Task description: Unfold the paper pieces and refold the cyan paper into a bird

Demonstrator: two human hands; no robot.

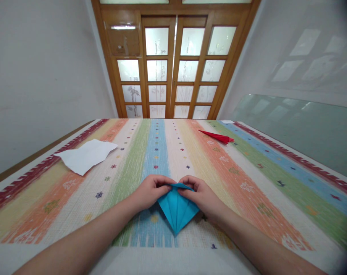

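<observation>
Two forearms (90, 225) are flanking one creased blue paper diamond (177, 212). I'm pinching it, left hand (149, 193) and right hand (204, 196), one red fold (217, 136) lying beyond.

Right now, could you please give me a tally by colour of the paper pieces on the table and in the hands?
Blue: 1, the blue folded paper in the left hand and right hand
Red: 1, the red folded paper
White: 1, the white sheet
Total: 3, leaving out a small white item too small to identify.
</observation>
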